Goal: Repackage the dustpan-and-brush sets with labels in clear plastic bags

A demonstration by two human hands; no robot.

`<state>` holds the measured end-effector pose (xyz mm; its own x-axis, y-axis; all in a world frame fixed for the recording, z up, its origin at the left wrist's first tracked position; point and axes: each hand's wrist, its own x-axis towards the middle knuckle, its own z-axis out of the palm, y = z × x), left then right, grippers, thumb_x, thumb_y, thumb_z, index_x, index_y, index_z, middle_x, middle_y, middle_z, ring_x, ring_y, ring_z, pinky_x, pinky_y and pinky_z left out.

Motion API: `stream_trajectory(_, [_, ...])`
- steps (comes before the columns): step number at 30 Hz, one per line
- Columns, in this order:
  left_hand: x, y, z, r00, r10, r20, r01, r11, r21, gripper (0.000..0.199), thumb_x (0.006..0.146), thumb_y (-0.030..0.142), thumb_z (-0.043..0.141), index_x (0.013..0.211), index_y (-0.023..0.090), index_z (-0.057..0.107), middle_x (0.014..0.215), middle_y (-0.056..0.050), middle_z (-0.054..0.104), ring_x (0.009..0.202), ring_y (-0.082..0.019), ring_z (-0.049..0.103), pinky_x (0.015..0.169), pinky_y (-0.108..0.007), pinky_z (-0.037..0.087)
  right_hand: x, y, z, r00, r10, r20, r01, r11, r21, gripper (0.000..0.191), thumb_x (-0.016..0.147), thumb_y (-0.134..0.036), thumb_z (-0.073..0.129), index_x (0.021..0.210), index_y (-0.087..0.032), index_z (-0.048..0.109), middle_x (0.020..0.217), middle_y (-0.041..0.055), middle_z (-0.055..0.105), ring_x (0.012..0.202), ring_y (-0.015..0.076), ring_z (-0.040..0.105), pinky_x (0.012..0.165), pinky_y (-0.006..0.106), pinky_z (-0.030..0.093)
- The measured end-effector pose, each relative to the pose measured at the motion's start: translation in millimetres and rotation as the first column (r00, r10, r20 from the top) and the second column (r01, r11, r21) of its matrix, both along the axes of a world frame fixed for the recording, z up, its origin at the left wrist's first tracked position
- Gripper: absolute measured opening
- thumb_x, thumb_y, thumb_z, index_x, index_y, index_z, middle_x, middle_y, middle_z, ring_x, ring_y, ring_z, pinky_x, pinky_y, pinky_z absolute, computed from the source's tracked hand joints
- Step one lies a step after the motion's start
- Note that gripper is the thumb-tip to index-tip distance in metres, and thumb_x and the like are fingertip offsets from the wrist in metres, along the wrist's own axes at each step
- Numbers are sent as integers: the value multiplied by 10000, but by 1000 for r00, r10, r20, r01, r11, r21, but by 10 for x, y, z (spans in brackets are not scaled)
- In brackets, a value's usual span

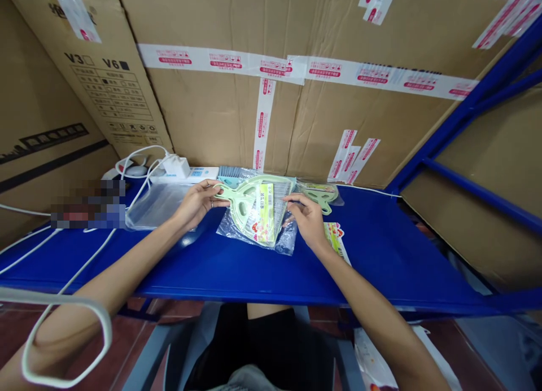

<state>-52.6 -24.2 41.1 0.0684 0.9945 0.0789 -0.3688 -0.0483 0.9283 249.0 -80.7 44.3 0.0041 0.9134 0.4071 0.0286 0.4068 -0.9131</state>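
A pale green plastic dustpan-like item (243,209) with a printed label card (265,213) lies over a clear plastic bag (285,240) at the middle of the blue table. My left hand (199,203) pinches the item's narrow green end. My right hand (308,217) is at the item's right edge, fingers bent and thumb near the fingertips; whether it grips the edge or the bag is too small to tell. A second green item in clear wrap (322,198) lies behind my right hand. Another label card (336,238) is partly hidden by my right wrist.
Clear plastic bags (158,206) lie left on the blue table (237,272). A white plug adapter (176,166) and cables stand behind them. Large cardboard (212,109) walls the back. A blue metal frame (449,126) rises at the right. A white cable loop (108,329) hangs at front left.
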Motion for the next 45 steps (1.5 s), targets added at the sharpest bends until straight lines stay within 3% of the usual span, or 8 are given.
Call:
stream_trajectory(11, [7,9,-14,1000,-5,-7,5,1000,-9,117,829,65,743,922,118,696,744,-18,699,626,-181,751,707,-398,725,38,33,-76,956,243,162,-230,969,-92,441,884,-602,769,1121,-244,869,1220,104,644,915,228,666,620,331,642])
stream_trajectory(16, [14,-3,-10,1000,-3,-1,3,1000,-7,107,834,62,726,920,119,701,744,-21,701,631,-163,737,700,-373,723,60,-17,-39,845,195,499,-240,970,27,567,938,-447,751,1475,-268,705,1454,130,547,1401,340,538,1186,512,496])
stream_trajectory(19, [12,-12,-5,1000,-10,6,10,1000,7,109,841,65,729,935,113,705,756,-31,703,640,-160,735,680,-351,718,50,-29,-49,776,93,623,-195,976,97,613,912,-316,758,1517,-284,667,1464,131,520,1446,361,500,1285,556,349])
stream_trajectory(28, [33,-14,11,1000,9,9,-9,998,-55,100,861,47,692,932,116,675,753,-17,697,638,-201,776,684,-372,717,32,42,-130,880,-40,472,-14,994,111,643,794,-386,876,1410,-266,734,1326,108,528,1196,314,625,1027,502,588])
stream_trajectory(32, [22,4,-3,999,25,21,-22,993,-114,114,861,12,667,925,107,673,770,-32,704,659,-211,790,714,-380,718,-40,34,-107,998,46,45,-42,996,-82,517,840,-496,822,1283,-327,614,1286,59,610,953,220,681,650,325,625])
stream_trajectory(36, [12,16,-8,999,18,36,-13,991,-131,141,854,-6,671,936,108,672,790,-39,717,690,-220,803,782,-414,720,-45,31,-20,938,-46,-344,-66,950,-306,602,772,-518,842,1145,-342,403,1060,-35,703,707,164,675,487,251,531])
stream_trajectory(40, [33,3,-14,999,-3,40,8,992,-128,193,805,-13,705,941,120,679,796,-37,735,714,-226,806,834,-444,719,2,29,64,942,-8,-336,-161,867,-471,565,766,-573,831,1126,-285,505,855,-18,733,572,177,654,448,277,506])
stream_trajectory(45, [67,-29,-54,996,-84,29,87,992,-95,172,766,24,771,859,144,692,817,-54,760,805,-235,809,880,-445,713,29,19,53,976,-1,-217,-105,874,-475,531,697,-445,922,1109,-227,666,834,20,782,672,215,729,578,310,580])
